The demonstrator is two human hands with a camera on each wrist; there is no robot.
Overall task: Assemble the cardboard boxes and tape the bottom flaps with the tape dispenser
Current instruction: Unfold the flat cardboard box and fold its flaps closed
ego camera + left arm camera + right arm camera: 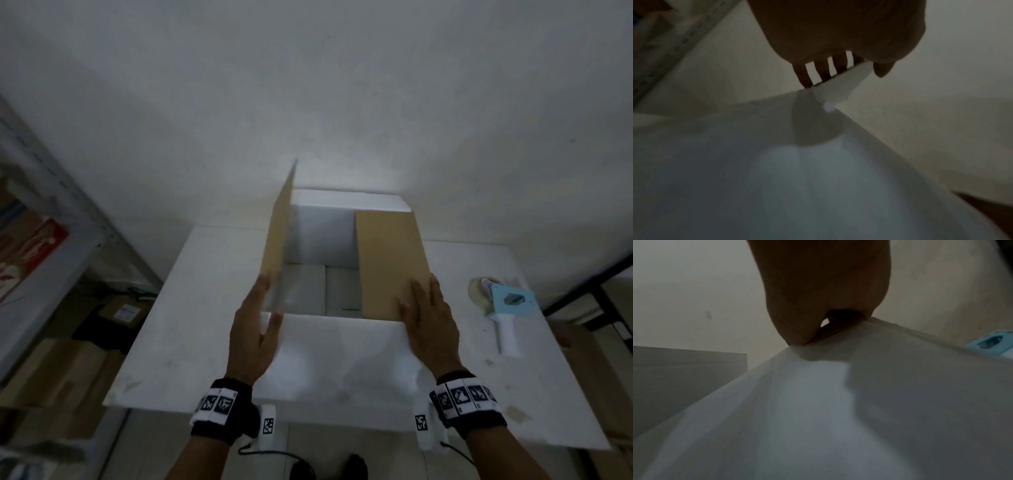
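Observation:
A white cardboard box stands open-side up on the white table. Its near flap is folded flat. The left flap stands almost upright, brown side inward; my left hand holds its near end, fingers outside and thumb inside. The left wrist view shows that flap between the fingers and thumb of my left hand. My right hand lies flat with straight fingers on the folded-down right flap. The light blue tape dispenser lies on the table right of the box.
A metal shelf with packages stands at the left, with brown cartons on the floor below it. A plain wall rises just behind the table. The dispenser shows at the right edge of the right wrist view.

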